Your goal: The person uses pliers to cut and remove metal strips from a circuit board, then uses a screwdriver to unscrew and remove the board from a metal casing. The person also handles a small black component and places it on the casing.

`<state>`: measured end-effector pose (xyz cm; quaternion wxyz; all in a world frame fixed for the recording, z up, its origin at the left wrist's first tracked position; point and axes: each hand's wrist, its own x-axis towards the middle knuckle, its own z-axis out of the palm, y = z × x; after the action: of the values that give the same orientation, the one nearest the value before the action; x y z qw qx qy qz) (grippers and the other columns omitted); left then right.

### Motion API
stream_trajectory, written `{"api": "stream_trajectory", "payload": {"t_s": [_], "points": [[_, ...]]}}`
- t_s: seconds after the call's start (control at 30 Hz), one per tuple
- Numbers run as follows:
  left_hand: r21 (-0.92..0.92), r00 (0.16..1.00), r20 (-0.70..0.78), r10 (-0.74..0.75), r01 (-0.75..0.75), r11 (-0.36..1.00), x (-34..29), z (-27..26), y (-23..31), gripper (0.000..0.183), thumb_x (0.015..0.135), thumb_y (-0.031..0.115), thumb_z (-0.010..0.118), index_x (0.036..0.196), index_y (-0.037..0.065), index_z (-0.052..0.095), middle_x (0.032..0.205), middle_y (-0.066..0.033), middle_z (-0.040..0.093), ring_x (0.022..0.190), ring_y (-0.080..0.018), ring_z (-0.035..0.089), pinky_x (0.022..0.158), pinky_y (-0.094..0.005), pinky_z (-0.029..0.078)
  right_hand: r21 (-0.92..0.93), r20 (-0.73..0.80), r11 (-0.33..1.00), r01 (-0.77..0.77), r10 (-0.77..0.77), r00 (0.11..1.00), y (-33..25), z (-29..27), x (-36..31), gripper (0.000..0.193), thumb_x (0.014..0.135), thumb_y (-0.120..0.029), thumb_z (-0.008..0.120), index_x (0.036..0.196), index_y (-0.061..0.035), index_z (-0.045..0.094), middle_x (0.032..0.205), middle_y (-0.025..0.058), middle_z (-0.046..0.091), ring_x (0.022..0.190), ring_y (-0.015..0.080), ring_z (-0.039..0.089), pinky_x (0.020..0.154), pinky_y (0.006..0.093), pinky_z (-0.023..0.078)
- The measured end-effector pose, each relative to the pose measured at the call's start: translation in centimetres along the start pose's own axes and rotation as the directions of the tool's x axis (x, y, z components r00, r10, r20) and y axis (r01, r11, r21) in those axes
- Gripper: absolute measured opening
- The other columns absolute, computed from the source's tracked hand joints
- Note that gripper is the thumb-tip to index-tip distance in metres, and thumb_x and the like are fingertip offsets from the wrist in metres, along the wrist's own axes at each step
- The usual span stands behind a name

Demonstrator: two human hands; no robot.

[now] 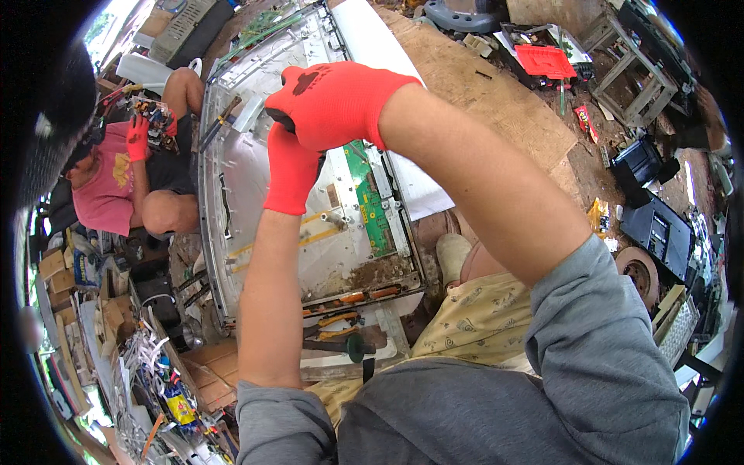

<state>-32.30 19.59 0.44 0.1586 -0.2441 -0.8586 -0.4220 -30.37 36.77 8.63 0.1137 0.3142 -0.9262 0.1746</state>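
Observation:
Both my hands wear red gloves with black palms and meet above a large flat-screen TV chassis (310, 267), lying with its metal back and long green circuit board (364, 190) exposed. My right hand (337, 105) is curled closed on top, its knuckles toward me; whatever it grips is hidden. Beneath it and pressed against it is my left hand (293, 170), its fingers covered by the right. A silvery block (249, 114) rests on the panel just left of my hands. Yellowish strips (322, 235) cross the panel below them.
At left, a person (108, 182) in a pink shirt and red gloves sits holding a circuit board (159, 124). Orange-handled pliers (339, 325) lie by the panel's near edge. A red-lidded toolbox (542, 60) stands far right. Scrap and cables (155, 364) fill the lower left.

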Motion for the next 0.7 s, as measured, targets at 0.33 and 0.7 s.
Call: {"api": "stream_trajectory", "payload": {"t_s": [0.33, 0.7], "points": [[-0.293, 0.965, 0.067, -0.252, 0.26, 0.92, -0.4, -0.8, 0.0, 0.025, 0.081, 0.017, 0.074, 0.099, 0.002, 0.066, 0.088, -0.0092, 0.071, 0.082, -0.0173, 0.067, 0.072, -0.0318, 0.05, 0.186, 0.072, 0.981, -0.052, 0.039, 0.997, 0.3, -1.5, -0.2, 0.04, 0.09, -0.032, 0.061, 0.121, -0.0073, 0.058, 0.113, 0.0194, 0.066, 0.106, 0.0363, 0.065, 0.092, 0.0429, 0.051], [0.095, 0.997, -0.036, -0.071, 0.074, 0.993, -0.5, 0.2, 0.6, 0.034, 0.082, 0.024, 0.078, 0.104, 0.001, 0.066, 0.092, -0.0082, 0.072, 0.077, -0.0146, 0.067, 0.066, -0.0314, 0.051, 0.202, 0.024, 0.979, -0.021, 0.017, 1.0, 0.3, -0.2, 0.6, 0.037, 0.096, -0.029, 0.053, 0.125, -0.0065, 0.058, 0.124, 0.0169, 0.061, 0.11, 0.0378, 0.063, 0.094, 0.0442, 0.05]]}}
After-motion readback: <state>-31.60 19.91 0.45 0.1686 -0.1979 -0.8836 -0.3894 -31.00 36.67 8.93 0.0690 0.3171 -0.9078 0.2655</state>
